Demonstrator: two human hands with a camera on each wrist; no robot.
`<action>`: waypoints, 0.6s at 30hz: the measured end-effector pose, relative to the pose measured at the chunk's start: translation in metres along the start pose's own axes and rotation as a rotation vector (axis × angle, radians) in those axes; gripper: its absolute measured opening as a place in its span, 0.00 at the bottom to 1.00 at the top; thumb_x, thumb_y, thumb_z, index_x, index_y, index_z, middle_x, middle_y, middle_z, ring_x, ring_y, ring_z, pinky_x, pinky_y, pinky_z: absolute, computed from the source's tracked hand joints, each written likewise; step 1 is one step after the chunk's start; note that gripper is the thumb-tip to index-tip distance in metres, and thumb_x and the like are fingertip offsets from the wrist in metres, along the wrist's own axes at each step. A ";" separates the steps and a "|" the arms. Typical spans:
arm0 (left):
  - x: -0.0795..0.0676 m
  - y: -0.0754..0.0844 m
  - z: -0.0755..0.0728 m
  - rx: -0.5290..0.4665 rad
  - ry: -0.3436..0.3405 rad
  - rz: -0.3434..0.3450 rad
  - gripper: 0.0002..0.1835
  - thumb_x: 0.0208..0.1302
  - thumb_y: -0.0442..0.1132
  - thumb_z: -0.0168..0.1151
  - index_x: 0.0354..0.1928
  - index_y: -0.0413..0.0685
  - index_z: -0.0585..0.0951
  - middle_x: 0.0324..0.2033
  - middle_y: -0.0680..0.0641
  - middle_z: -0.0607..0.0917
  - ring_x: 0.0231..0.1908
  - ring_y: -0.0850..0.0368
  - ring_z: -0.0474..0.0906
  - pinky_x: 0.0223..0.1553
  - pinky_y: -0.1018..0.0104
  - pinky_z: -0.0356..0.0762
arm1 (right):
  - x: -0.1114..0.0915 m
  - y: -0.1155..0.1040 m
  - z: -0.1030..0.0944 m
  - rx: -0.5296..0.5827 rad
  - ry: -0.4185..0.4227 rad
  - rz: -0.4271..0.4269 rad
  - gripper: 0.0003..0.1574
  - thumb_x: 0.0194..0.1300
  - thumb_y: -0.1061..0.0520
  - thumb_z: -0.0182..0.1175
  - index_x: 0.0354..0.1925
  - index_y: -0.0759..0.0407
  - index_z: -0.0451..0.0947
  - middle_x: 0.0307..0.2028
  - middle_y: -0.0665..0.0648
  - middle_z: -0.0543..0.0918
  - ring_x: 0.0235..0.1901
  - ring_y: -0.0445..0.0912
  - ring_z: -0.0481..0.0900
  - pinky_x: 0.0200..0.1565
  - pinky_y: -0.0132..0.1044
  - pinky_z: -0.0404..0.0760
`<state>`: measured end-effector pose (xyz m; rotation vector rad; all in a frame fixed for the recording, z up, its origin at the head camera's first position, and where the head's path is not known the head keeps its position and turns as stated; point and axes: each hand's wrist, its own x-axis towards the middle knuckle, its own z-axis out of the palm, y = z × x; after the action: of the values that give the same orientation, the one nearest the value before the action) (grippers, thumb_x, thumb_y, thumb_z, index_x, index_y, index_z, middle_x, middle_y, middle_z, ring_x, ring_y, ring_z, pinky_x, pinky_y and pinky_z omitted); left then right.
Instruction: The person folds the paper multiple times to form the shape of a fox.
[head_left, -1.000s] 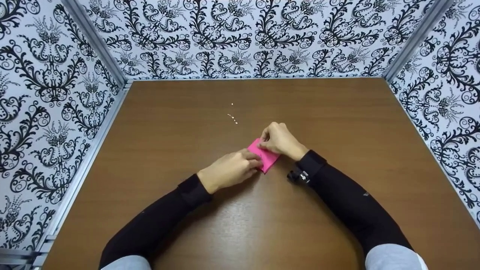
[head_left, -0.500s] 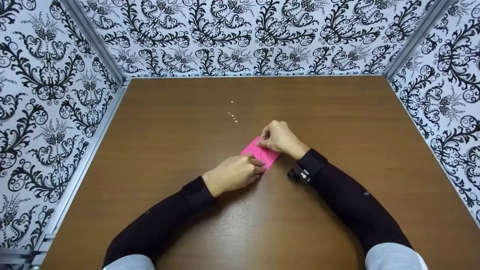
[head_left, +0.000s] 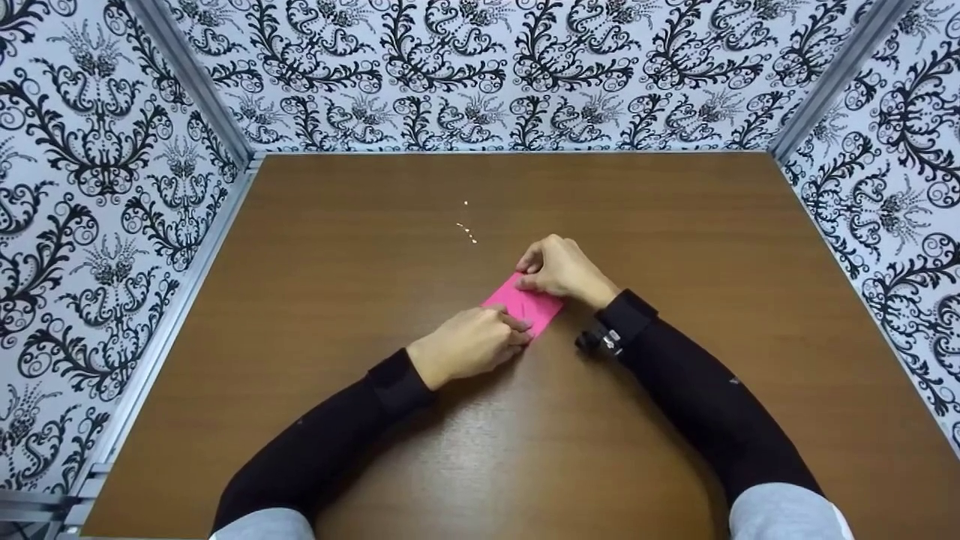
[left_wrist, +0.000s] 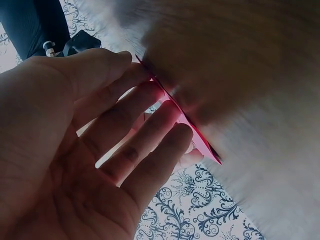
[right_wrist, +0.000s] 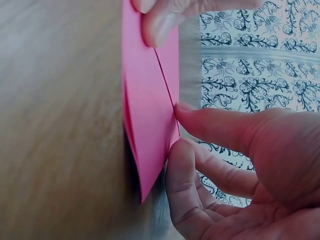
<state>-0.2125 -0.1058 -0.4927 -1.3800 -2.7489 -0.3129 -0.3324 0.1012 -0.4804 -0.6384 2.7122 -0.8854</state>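
A folded piece of bright pink paper (head_left: 537, 306) lies on the wooden table between both hands. The left hand (head_left: 474, 341) rests on its near left part, fingertips pressing down. In the left wrist view that hand's fingers (left_wrist: 145, 150) reach out fairly straight to the paper, seen nearly edge-on. At the far right side of the sheet, the right hand (head_left: 564, 268) pinches the paper with thumb and fingers. The right wrist view shows a slanting flap edge across the paper (right_wrist: 145, 110), with the right thumb (right_wrist: 215, 122) right at that edge.
Small white specks (head_left: 467, 231) lie on the table (head_left: 360, 247) beyond the paper. Patterned black-and-white walls (head_left: 450, 75) with metal corner profiles stand on the left, right and far sides. A small black camera (head_left: 596, 341) hangs at the right wrist.
The left hand has shifted slightly right and nearer along the paper, uncovering more of its left corner. The right hand has moved slightly away from the body at the paper's far edge.
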 end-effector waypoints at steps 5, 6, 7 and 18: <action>0.000 0.000 0.000 -0.001 -0.009 -0.007 0.12 0.83 0.38 0.73 0.61 0.47 0.96 0.63 0.46 0.96 0.64 0.50 0.95 0.67 0.54 0.93 | 0.002 0.002 -0.002 0.030 -0.013 0.023 0.12 0.71 0.52 0.84 0.48 0.55 0.97 0.42 0.56 0.98 0.39 0.45 0.89 0.39 0.33 0.83; -0.001 0.000 0.000 -0.002 -0.010 -0.007 0.12 0.83 0.38 0.74 0.61 0.47 0.96 0.63 0.46 0.96 0.64 0.49 0.95 0.67 0.54 0.93 | 0.003 0.003 -0.002 0.038 -0.015 0.026 0.12 0.72 0.51 0.84 0.48 0.55 0.97 0.41 0.55 0.97 0.37 0.44 0.88 0.38 0.32 0.82; -0.001 0.000 0.000 -0.001 -0.011 -0.009 0.12 0.82 0.38 0.74 0.61 0.47 0.96 0.63 0.47 0.96 0.64 0.49 0.95 0.67 0.54 0.93 | 0.004 0.003 -0.003 0.046 -0.017 0.031 0.11 0.72 0.50 0.84 0.47 0.54 0.96 0.40 0.55 0.97 0.35 0.43 0.87 0.36 0.32 0.82; -0.001 0.002 -0.003 -0.022 -0.031 -0.043 0.12 0.83 0.38 0.73 0.61 0.50 0.96 0.65 0.48 0.95 0.64 0.49 0.95 0.63 0.52 0.95 | 0.011 0.003 -0.009 0.163 -0.111 0.093 0.09 0.79 0.52 0.78 0.52 0.55 0.96 0.41 0.58 0.97 0.33 0.43 0.88 0.32 0.30 0.85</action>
<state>-0.2108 -0.1062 -0.4899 -1.3438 -2.8123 -0.3277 -0.3461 0.1034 -0.4756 -0.5076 2.5180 -1.0029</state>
